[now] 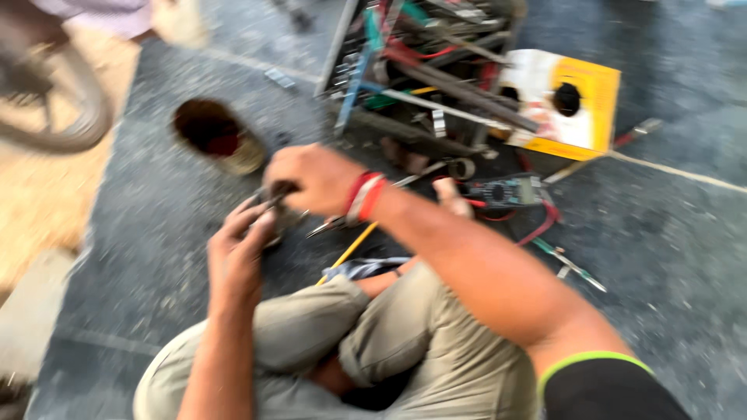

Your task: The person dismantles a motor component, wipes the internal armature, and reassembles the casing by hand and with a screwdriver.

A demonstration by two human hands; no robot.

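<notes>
Person seated cross-legged on a grey floor point(661, 257), both hands working at a small dark part.

The largest container, an open tool crate point(424, 70), stands ahead of the knees, crammed with metal bars, tools and red wire; a yellow-and-white box point(564, 105) with a round hole leans against its right side. A round tin point(214, 134) left of the crate shows a dark reddish inside; contents cannot be told. A meter point(502, 190) with red leads lies near the right forearm. The right hand point(311, 177) is closed around a dark tool handle. The left hand point(237, 241) pinches the small part point(276, 219), directly below the right hand; blur hides detail.
</notes>
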